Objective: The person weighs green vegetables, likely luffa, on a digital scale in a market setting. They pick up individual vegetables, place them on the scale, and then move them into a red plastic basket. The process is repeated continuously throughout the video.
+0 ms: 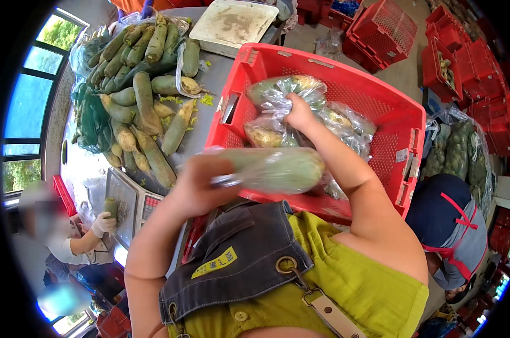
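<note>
Inspecting the packing work in hand, we find it partly done. Several packed bags (pixel 348 121) of long green radishes lie inside the red crate (pixel 401 163), along its far, left and middle parts; we judge the crate part filled.

One bagged radish (pixel 283 169), wrapped in clear film, is held above the near left side of the crate. The left hand (pixel 201 183) has its fingers closed round the left end of that wrapping; motion blur prevents us from fixing each fingertip. The right hand (pixel 301 114) reaches into the crate, its fingers drawn together on the gathered clear plastic of a far left bag (pixel 263 90).

As to what is left, we note many loose radishes (pixel 147 101) on the bench (pixel 198 128), left of the crate, with more piled in an opened clear bag (pixel 153 42) at the far side. A green net (pixel 94 121) lies along their left. A weighing scale (pixel 124 194) stands at the near left, where a co-worker's gloved hand (pixel 104 224) holds another radish (pixel 110 207) upright.

We judge that the bagged radish in the left hand is not yet set down, and that considerable loose stock remains outside the crate.
</note>
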Demonstrator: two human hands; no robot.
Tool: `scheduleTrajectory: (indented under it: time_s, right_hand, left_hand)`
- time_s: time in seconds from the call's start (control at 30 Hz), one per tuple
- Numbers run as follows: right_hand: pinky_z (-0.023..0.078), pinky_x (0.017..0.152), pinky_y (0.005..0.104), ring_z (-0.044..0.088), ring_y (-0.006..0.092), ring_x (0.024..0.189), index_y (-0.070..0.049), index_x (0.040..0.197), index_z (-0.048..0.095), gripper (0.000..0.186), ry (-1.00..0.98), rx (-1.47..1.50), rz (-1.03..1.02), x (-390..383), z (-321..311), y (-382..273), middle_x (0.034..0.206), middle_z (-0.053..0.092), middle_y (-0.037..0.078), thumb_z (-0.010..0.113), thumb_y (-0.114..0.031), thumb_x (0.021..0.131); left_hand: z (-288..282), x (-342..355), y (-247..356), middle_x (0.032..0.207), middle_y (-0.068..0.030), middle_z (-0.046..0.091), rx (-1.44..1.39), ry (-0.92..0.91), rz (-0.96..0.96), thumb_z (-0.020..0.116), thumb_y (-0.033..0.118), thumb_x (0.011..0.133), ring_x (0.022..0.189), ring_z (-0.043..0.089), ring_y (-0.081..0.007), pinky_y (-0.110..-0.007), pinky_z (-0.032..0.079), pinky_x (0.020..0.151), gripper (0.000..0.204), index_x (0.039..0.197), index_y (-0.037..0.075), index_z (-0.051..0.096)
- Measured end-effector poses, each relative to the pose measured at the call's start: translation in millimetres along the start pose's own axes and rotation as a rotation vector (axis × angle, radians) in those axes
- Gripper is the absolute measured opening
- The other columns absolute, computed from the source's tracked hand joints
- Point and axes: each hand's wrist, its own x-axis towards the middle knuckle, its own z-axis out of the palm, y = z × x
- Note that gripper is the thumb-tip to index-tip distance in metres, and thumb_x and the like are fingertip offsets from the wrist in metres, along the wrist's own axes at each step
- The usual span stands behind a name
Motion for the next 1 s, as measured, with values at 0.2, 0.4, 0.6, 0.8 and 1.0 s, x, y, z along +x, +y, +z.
scheduleTrajectory:
  time_s: [0.2,0.4,0.6,0.8,1.0]
  right_hand:
    - [0.048,0.079,0.0335,0.062,0.0275,0.085,-0.003,0.109,0.054,0.055,0.069,0.172,0.181,-15.9,6.8,-6.6,0.091,0.063,0.017,0.069,-0.003,0.056]
    - [0.047,0.078,0.0308,0.059,0.0216,0.084,-0.001,0.11,0.053,0.056,0.168,0.28,0.293,-16.0,0.8,-15.1,0.093,0.062,0.012,0.068,0.002,0.056]
    - [0.047,0.081,0.0334,0.06,0.0263,0.09,-0.001,0.108,0.052,0.054,0.118,0.395,0.277,-29.0,7.4,4.0,0.094,0.061,0.017,0.068,0.0,0.056]
    - [0.045,0.064,0.0252,0.055,0.0149,0.076,-0.006,0.119,0.044,0.059,-0.208,0.814,0.295,-16.8,-21.3,11.3,0.092,0.056,0.007,0.06,0.007,0.064]
    - [0.046,0.072,0.0255,0.056,0.0164,0.086,-0.005,0.124,0.044,0.053,-0.205,0.786,0.347,12.8,-27.1,32.9,0.1,0.057,0.01,0.056,0.0,0.072]
  left_hand:
    - [93.0,28.3,-81.2,0.067,-0.0199,0.057,0.23,-0.503,-0.025,0.062,0.025,0.072,0.066,0.057,-0.0365,-0.046,0.043,0.062,0.021,0.075,0.004,0.061]
    - [130.1,19.1,-152.6,0.088,-0.0152,0.06,0.265,-0.602,-0.045,0.066,0.029,0.074,0.088,0.056,-0.033,-0.043,0.043,0.077,0.025,0.085,0.007,0.063]
    - [127.1,43.1,-143.3,0.112,-0.013,0.054,0.383,-0.301,0.063,0.07,0.026,0.072,0.109,0.049,-0.0331,-0.046,0.037,0.092,0.035,0.102,0.01,0.062]
    - [131.3,72.1,-162.7,0.132,-0.0166,0.043,0.52,-0.195,-0.116,0.072,0.02,0.069,0.121,0.041,-0.0353,-0.046,0.035,0.1,0.075,0.136,0.011,0.039]
    - [133.8,57.9,-164.5,0.131,-0.0159,0.043,0.646,-0.394,-0.097,0.069,0.022,0.07,0.119,0.043,-0.0342,-0.045,0.038,0.098,0.058,0.124,0.009,0.051]
